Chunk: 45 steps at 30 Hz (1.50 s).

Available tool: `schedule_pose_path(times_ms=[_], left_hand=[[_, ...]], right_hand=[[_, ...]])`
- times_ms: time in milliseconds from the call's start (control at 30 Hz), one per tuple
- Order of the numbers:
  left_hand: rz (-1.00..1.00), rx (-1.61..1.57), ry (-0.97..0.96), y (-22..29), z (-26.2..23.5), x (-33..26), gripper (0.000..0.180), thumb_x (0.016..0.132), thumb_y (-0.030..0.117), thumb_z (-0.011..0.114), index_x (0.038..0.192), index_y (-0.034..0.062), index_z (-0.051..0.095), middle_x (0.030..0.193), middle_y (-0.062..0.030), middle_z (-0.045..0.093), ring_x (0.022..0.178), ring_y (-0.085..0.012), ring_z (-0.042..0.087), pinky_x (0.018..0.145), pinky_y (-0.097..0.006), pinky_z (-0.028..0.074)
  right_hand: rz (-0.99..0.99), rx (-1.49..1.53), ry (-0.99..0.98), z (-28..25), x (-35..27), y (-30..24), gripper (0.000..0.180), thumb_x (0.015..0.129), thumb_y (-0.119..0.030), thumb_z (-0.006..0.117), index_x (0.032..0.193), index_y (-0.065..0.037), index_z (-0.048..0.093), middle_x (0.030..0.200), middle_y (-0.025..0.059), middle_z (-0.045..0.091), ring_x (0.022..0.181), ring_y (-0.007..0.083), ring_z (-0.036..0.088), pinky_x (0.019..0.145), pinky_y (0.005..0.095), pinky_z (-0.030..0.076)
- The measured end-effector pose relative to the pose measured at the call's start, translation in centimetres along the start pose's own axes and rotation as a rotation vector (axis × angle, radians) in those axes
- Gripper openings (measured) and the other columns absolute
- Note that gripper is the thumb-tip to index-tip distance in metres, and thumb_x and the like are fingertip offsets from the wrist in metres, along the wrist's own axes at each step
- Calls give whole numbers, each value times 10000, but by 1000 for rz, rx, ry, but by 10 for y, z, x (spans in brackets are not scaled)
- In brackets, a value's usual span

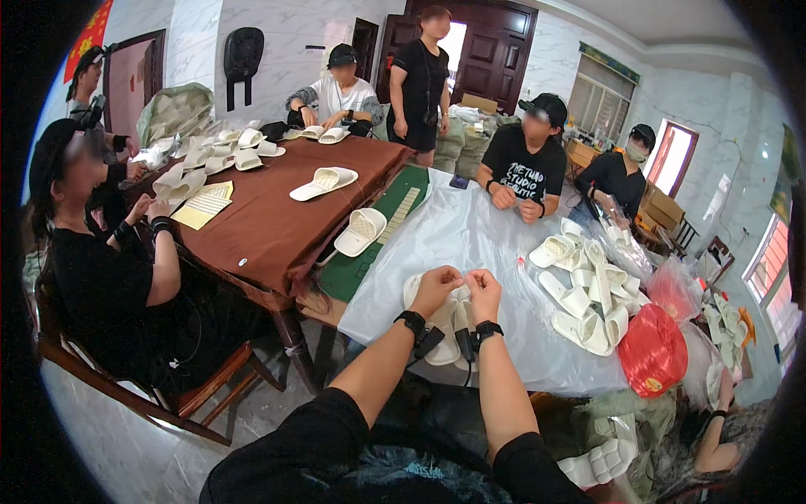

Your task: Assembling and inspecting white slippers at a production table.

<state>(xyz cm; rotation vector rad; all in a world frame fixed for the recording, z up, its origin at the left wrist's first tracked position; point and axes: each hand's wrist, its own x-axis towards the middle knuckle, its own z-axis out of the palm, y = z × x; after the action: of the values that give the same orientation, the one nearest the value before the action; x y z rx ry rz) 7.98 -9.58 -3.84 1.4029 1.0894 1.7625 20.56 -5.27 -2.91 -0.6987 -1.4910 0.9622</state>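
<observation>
2 hands [438, 290] [484, 294] partly cover white slippers [442, 317] beneath

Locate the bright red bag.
In the head view, the red bag lies right of the right hand, at the right edge of the table, beside the pile of white slippers.

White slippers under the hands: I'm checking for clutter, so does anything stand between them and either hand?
Nothing visible stands between the left hand or right hand and the white slippers. Two black devices, lower in the picture, hide part of the slippers from this view.
</observation>
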Motion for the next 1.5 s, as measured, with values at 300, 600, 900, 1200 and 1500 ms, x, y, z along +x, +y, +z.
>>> schedule_pose_path(times_ms=[300,600,900,1200,1500], left_hand=[[-55,-8,-24,-3,-4,0,86,842,66,657,884,-7,638,770,5,616,709,-62,525,647,-220,428],[-126,44,-11,-1,-3,2,70,844,63,654,862,-3,638,786,1,632,713,-60,553,626,-202,429],[-109,66,-22,5,-4,-1,79,837,65,660,868,-3,635,794,-11,642,717,-71,566,645,-212,446],[-103,107,-57,-4,-6,3,83,828,63,668,866,-3,633,787,-11,639,713,-69,559,632,-216,445],[-105,137,-26,-3,-1,4,89,824,67,665,863,-5,633,781,-17,639,714,-76,561,648,-227,448]], right_hand=[[150,57,-71,-3,-5,0,71,844,-94,642,833,-28,621,721,-21,587,641,56,483,570,220,383],[144,73,-28,-3,-4,-1,61,855,-95,637,871,-37,629,684,-41,559,567,34,446,505,201,340],[175,158,-50,-5,-7,-1,52,851,-96,644,850,-48,623,694,-42,547,597,40,456,528,196,353],[217,157,-72,-7,-8,-3,54,849,-99,646,838,-50,627,717,-37,570,626,40,479,559,200,384],[192,89,-91,-9,-5,1,58,854,-92,638,837,-39,622,719,-32,577,629,40,484,553,202,382]])
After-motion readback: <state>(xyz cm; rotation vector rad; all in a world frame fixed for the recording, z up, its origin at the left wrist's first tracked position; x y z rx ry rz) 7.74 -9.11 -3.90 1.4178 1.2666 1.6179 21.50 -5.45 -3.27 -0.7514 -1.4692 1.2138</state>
